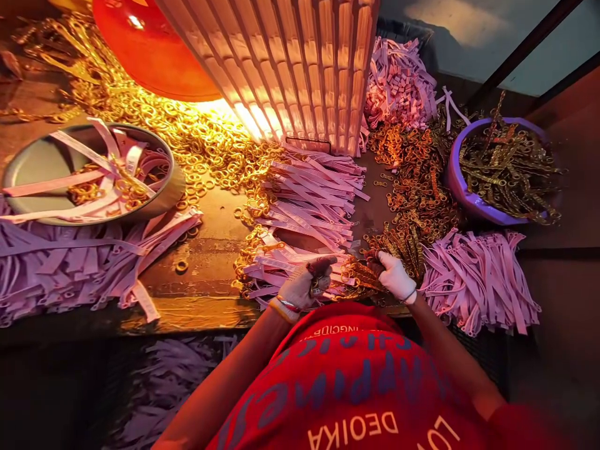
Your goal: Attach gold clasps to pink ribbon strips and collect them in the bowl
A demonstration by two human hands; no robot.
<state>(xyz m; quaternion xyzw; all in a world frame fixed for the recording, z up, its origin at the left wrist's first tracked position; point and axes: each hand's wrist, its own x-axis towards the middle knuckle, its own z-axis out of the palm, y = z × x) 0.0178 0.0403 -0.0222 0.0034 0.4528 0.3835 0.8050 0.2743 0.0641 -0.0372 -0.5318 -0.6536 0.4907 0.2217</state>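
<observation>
Gold clasps [359, 278], one bunch, in left hand [304, 286] and right hand [394, 276].

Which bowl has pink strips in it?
The grey bowl on the left: pink strips lie across it, while the purple bowl on the right holds only gold metal pieces.

Wooden table [215, 245] with pink straps [314, 187], gold rings [201, 145]

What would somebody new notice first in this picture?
A glowing red-orange dome at top left lights a wide heap of gold metal rings below it. Beside it rises a tall ribbed column of pale pink strips. Low in the middle, the gloved left hand and right hand grip a bunch of gold metal clasps.
</observation>
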